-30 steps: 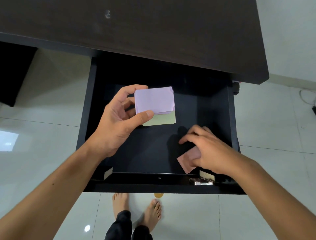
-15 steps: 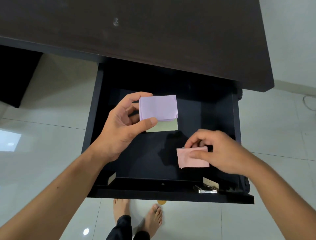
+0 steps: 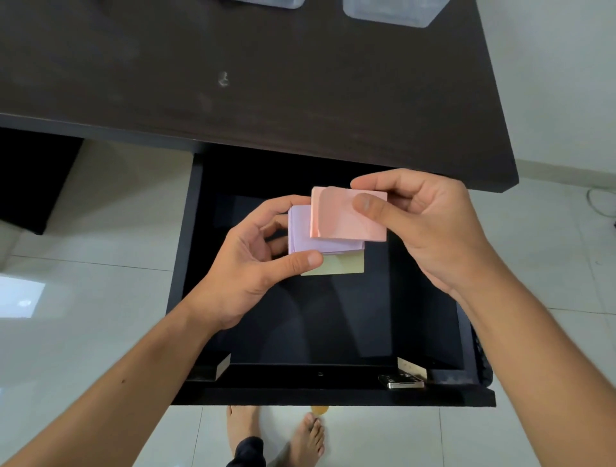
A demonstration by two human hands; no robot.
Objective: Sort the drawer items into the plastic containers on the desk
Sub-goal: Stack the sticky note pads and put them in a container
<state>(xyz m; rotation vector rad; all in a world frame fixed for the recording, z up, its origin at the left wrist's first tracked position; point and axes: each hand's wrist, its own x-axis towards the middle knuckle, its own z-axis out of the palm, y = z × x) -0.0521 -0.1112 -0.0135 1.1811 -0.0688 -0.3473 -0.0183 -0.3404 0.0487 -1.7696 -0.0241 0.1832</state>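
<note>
My left hand (image 3: pixel 250 263) grips a stack of sticky notes above the open black drawer (image 3: pixel 186 253): a purple pad (image 3: pixel 300 233) on top and a pale yellow pad (image 3: pixel 343 268) under it. My right hand (image 3: pixel 423 226) pinches a pink pad (image 3: pixel 336 220) between thumb and fingers and holds it over the purple pad, overlapping its right part. Two clear plastic containers stand at the desk's far edge, one at the top middle (image 3: pixel 266 2) and one to its right (image 3: pixel 390 13); only their near rims show.
The dark desk top (image 3: pixel 266 76) lies above the drawer. The drawer floor below my hands looks bare. A metal latch (image 3: pixel 401 381) sits on the drawer's front right corner. My bare feet (image 3: pixel 276 433) stand on the white tile floor beneath.
My right hand lifted the pink pad from the drawer's front right and brought it up onto the stack in my left hand. The view tilted up, showing the containers.
</note>
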